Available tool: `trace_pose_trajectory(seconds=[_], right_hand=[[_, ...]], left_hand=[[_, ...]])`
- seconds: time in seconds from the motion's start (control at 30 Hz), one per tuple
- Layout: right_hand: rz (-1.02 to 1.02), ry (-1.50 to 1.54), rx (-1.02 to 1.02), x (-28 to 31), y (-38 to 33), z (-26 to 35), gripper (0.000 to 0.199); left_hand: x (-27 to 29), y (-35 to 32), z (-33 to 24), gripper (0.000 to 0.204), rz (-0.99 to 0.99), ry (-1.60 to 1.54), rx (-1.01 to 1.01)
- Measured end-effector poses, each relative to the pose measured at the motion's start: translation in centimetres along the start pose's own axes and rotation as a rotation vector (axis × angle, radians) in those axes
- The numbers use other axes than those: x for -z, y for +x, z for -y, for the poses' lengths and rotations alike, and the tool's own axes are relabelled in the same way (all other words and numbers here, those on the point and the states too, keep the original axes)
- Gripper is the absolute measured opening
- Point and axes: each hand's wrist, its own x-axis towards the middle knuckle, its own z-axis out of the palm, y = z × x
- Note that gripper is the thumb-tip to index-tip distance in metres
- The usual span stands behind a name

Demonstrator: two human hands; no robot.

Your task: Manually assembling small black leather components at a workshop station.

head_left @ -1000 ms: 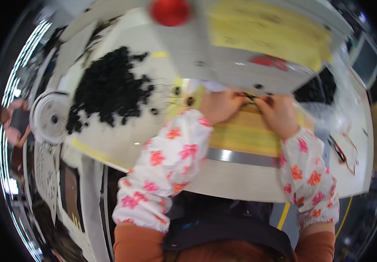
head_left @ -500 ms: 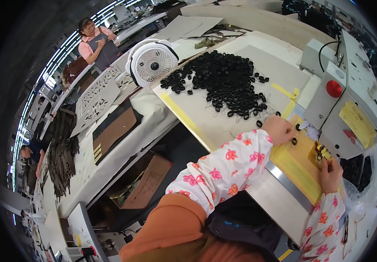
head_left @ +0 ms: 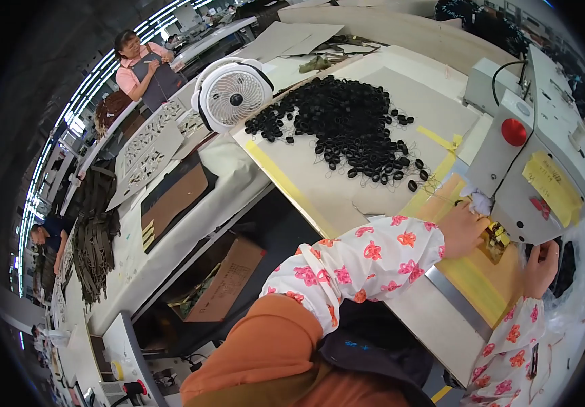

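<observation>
My left hand (head_left: 464,229) reaches over the yellow-taped work plate (head_left: 472,271), fingers bent together beside the brass-coloured sewing foot (head_left: 497,237) of a grey industrial machine (head_left: 530,159). What its fingertips pinch is too small and hidden to make out. At the right side of the machine head, my right hand (head_left: 541,268) has thumb and fingers curled together near a dark opening; anything between them cannot be made out. A large heap of small black loops (head_left: 353,119) with loose threads lies on the table beyond my left hand. A single loop (head_left: 412,184) sits at the heap's near edge.
A white fan (head_left: 232,98) stands at the table's far left corner. Left of it, a side table (head_left: 218,197) carries brown and black pieces (head_left: 177,200). Below is an open cardboard box (head_left: 228,285). A co-worker (head_left: 146,71) stands in the background. Clear plastic (head_left: 567,315) hangs at right.
My left hand has moved right and nearer, from the loops at the plate's far edge to the sewing foot. My right hand has shifted right, away from the foot.
</observation>
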Motion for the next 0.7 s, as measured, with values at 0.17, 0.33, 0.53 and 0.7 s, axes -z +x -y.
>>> trace_pose_trajectory(seconds=[0.17,0.33,0.53,0.7], right_hand=[[0.055,-0.334,0.252,-0.2,-0.3,-1.5,0.021],[0.176,-0.382,0.137,-0.2,-0.7,-2.8,0.022],[0.186,-0.400,0.076,-0.2,-0.8,-4.9,0.019],[0.033,-0.348,0.217,-0.7,-0.8,-3.2,0.019]], left_hand=[[-0.5,0.5,1.3,0.023,0.194,0.074,0.140],[3.1,1.1,4.1,0.021,0.071,-0.217,0.390],[5.9,1.9,7.1,0.028,0.254,-0.089,0.327],[6.2,0.3,11.6,0.030,0.124,0.358,0.550]])
